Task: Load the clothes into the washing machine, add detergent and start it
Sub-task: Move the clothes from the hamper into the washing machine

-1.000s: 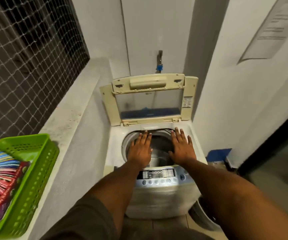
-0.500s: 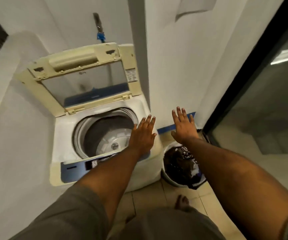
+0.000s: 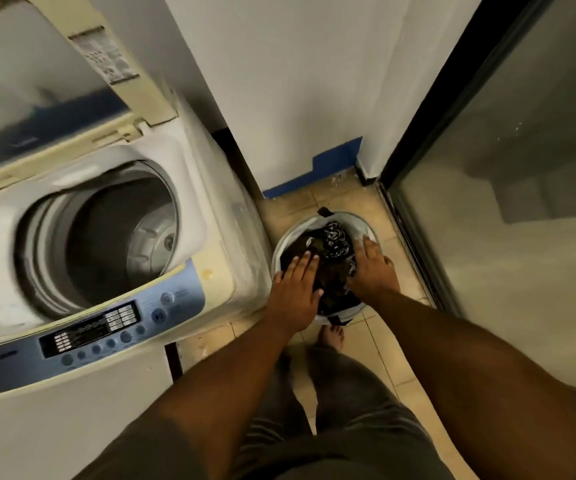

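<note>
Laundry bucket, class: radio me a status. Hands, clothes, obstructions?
Left hand and right hand open on the clothes in the bucket, nothing gripped. Drum shows no clothes, lid up. Nothing in the way.

Dressed in a dark olive-grey short-sleeved cloth top, forearms bare to the wrists. Below, loose grey cloth legwear, length hard to tell. Barefoot, one foot showing.

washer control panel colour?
The control panel is light blue with a black display block; clearest in the head view.
</note>
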